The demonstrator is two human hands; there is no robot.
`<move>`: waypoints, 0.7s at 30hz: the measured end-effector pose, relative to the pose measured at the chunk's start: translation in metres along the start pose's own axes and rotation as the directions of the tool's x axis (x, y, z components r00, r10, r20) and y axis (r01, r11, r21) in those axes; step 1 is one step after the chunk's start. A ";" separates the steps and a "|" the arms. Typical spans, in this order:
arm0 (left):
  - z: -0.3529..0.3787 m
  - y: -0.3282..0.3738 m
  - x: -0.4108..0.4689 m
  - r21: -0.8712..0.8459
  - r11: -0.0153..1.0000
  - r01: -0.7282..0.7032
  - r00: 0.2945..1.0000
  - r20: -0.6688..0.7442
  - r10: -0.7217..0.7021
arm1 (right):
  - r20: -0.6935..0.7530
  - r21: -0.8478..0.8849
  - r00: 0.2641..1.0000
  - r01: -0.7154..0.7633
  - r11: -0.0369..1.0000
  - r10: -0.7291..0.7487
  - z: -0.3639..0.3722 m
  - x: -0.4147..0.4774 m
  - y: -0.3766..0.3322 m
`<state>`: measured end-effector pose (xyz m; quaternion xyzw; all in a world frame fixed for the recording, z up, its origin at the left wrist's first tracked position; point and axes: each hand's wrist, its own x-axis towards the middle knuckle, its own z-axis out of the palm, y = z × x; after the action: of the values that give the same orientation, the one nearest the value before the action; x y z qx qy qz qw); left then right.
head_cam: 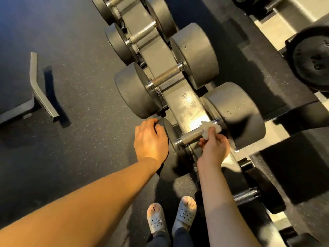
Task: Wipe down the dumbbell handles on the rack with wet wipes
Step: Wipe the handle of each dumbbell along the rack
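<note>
Dark rubber floor (85, 97) flecked with pale specks spreads from seven to eleven o'clock, a grey metal bench foot (41, 98) stands on it at nine o'clock, and a pale beige surface (267, 31) shows at two o'clock.

Dumbbells (166, 75) are carried in a row on the grey metal rack (185, 106), each laid across its central beam with one head to either side. The rack is set on the dark speckled floor (85, 97).
</note>
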<state>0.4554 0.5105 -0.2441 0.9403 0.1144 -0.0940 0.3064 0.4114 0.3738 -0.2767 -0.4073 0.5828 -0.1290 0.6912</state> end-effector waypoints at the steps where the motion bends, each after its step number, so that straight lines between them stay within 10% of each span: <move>1: 0.000 0.000 0.000 0.000 1.000 -0.002 1.000 0.000 0.002 | 0.026 -0.043 0.999 0.040 0.998 -0.039 -0.001 -0.003 0.004; 6: 0.001 -0.001 0.001 0.008 1.000 0.000 1.000 0.000 0.000 | 0.270 -0.350 0.962 0.149 0.925 -0.053 -0.019 -0.019 0.038; 13: 0.001 -0.001 0.002 0.010 1.000 0.001 1.000 0.001 -0.001 | 0.115 0.397 0.968 -0.252 0.883 0.225 -0.003 0.012 -0.005; 21: 0.002 0.000 0.002 0.012 1.000 0.009 1.000 -0.005 -0.009 | 0.162 0.190 0.953 -0.284 0.940 0.255 -0.025 0.014 0.008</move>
<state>0.4570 0.5100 -0.2458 0.9418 0.1190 -0.0937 0.3001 0.3907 0.3592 -0.2922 -0.2558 0.5682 -0.0663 0.7793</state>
